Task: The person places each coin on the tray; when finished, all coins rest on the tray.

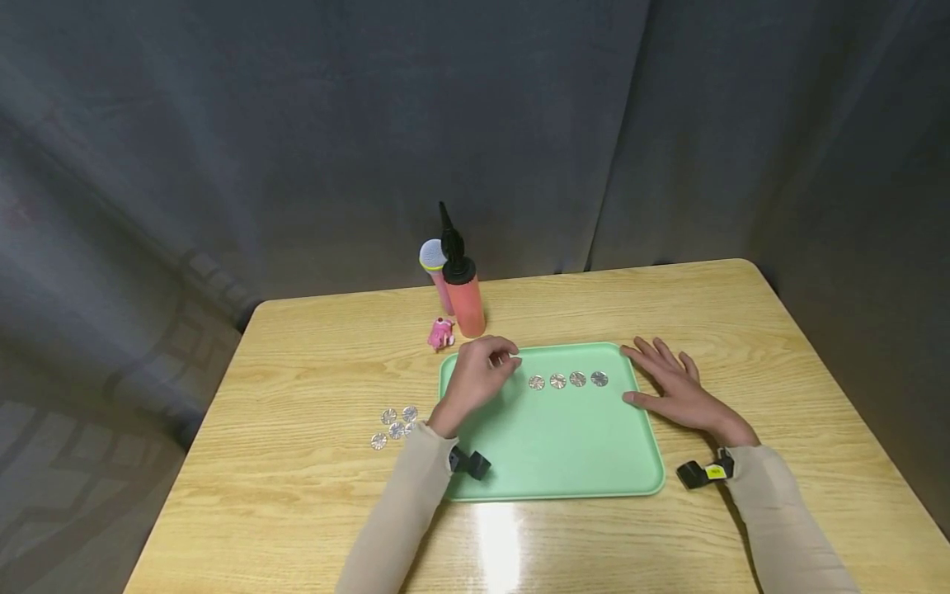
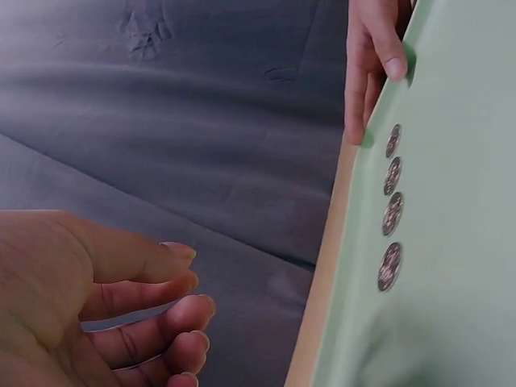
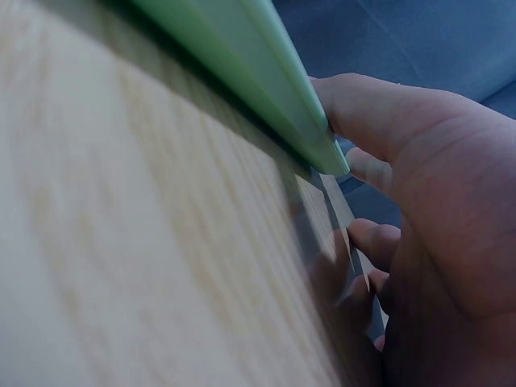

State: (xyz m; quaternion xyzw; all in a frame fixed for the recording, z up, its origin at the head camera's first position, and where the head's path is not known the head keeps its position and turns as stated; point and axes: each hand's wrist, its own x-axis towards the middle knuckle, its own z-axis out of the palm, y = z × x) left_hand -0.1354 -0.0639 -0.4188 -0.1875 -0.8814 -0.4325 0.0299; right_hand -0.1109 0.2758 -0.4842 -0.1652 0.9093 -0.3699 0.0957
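My left hand (image 1: 478, 378) hovers above the left part of a green tray (image 1: 564, 454), fingers loosely bent and thumb close to the index finger. In the left wrist view nothing shows between the fingertips (image 2: 185, 314). To its right, several silver coins (image 1: 557, 381) lie in a row near the tray's far edge. The right hand (image 1: 671, 392) is spread at the tray's right rim, thumb and fingers touching it. More silver coins (image 1: 397, 430) lie loosely grouped on the table left of the tray, one partly hidden by the left sleeve.
Behind the tray stand a red pump (image 1: 467, 305) with a black nozzle and a pink toy microphone (image 1: 434, 257). A small pink figure (image 1: 441, 333) sits before them. The wooden table (image 1: 297, 388) is bordered by dark curtains (image 1: 371, 148).
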